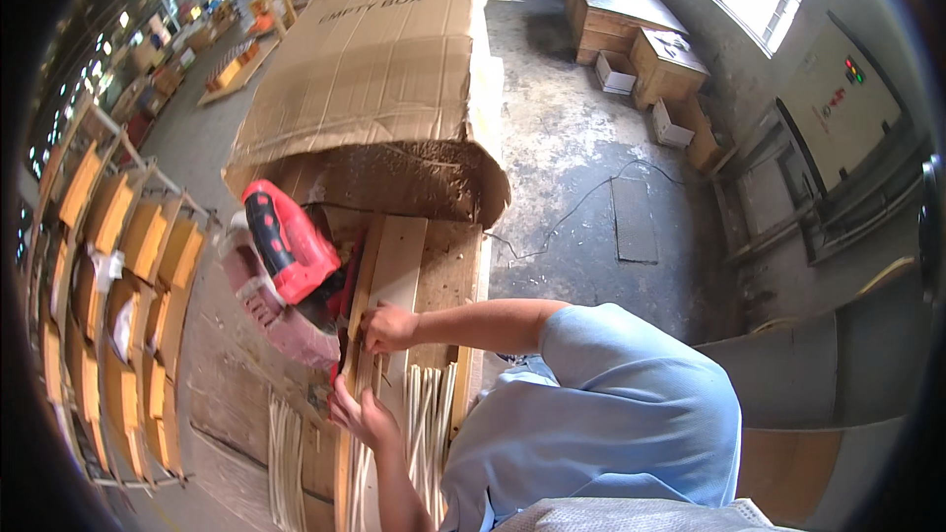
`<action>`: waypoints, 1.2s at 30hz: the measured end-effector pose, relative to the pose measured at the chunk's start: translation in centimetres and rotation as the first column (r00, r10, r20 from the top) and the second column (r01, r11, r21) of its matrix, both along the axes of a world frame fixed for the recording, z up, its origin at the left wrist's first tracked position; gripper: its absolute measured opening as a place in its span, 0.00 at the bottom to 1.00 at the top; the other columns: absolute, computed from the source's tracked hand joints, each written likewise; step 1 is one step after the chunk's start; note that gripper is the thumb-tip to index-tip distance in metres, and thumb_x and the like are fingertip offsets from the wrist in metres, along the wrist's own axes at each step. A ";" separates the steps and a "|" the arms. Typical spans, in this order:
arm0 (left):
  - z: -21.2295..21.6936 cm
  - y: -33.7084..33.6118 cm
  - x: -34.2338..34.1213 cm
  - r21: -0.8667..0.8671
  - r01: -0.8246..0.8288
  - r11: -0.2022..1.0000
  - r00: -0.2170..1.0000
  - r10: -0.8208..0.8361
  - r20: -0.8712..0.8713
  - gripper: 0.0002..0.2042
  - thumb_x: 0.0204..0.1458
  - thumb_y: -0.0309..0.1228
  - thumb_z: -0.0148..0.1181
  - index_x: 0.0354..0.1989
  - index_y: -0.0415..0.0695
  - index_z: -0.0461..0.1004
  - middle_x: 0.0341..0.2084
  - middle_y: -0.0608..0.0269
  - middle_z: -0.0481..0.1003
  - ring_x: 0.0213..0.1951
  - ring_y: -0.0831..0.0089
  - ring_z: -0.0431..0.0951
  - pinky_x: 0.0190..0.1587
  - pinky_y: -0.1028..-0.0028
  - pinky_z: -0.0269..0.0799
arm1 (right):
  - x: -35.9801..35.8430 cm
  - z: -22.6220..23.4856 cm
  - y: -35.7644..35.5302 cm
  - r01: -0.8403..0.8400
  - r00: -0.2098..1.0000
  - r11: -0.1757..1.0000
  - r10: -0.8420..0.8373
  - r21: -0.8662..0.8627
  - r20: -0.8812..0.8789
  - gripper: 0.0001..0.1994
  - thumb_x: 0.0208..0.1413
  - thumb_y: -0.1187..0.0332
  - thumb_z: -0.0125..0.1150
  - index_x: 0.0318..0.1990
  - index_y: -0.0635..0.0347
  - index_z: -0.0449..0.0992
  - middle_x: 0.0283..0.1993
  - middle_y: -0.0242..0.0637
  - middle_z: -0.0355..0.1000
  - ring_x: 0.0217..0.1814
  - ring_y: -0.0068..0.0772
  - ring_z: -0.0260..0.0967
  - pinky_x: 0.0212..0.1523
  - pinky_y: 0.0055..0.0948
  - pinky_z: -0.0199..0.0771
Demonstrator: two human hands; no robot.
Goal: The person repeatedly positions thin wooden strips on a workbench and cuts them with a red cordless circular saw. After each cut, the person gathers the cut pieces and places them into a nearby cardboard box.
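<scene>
Left hand (365, 419) at the wooden strip (366, 366), fingers by the saw's red base; can't tell if it's actually gripping. Thin pale sticks (431, 404) lie bundled just right of it. Right hand (391, 326) is curled closed on the strip, which lies lengthwise on the workbench (448, 271) just right of the red power saw (296, 251). Big open cardboard box (370, 69) beyond the saw; wooden desk (626, 2) farther back.

A narrow, straight wooden strip (365, 281) lies lengthwise just beside a red-and-black power tool (301, 254)
</scene>
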State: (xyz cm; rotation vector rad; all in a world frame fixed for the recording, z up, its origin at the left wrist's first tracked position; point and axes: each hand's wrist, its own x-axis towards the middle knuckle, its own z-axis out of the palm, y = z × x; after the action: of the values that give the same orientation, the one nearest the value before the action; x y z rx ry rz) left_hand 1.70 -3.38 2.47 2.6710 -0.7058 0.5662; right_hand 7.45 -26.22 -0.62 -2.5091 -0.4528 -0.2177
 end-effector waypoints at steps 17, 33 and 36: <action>0.0 0.6 -1.1 0.001 0.254 0.967 0.965 -0.253 0.071 0.10 0.54 0.21 0.63 0.42 0.44 0.86 0.59 0.66 0.78 0.66 0.46 0.68 0.71 0.36 0.56 | -1.8 1.1 -0.7 0.021 1.000 0.999 -0.022 -0.042 -0.019 0.06 0.49 0.54 0.72 0.36 0.32 0.88 0.39 0.20 0.77 0.57 0.34 0.71 0.55 0.46 0.68; 1.0 1.4 -2.2 0.032 0.324 0.946 0.942 -0.320 -0.100 0.19 0.52 0.24 0.61 0.54 0.39 0.82 0.58 0.61 0.80 0.71 0.39 0.61 0.75 0.29 0.41 | -1.7 0.8 -0.8 0.025 1.000 1.000 -0.025 -0.003 -0.010 0.04 0.50 0.56 0.70 0.33 0.33 0.88 0.40 0.21 0.80 0.57 0.36 0.73 0.57 0.49 0.67; 0.9 1.5 -2.0 0.050 0.312 0.949 0.948 -0.308 -0.076 0.19 0.53 0.25 0.61 0.55 0.40 0.82 0.59 0.61 0.80 0.72 0.39 0.60 0.75 0.29 0.41 | -1.6 1.1 -0.7 0.021 0.999 0.999 -0.022 -0.040 -0.025 0.04 0.50 0.55 0.69 0.33 0.34 0.87 0.40 0.21 0.80 0.57 0.37 0.73 0.56 0.49 0.68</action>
State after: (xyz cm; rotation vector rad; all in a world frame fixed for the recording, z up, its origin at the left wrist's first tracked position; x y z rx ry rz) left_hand -0.32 -1.86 3.36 2.5450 -1.1127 0.3735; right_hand 5.82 -26.94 0.45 -2.5533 -0.4240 -0.1861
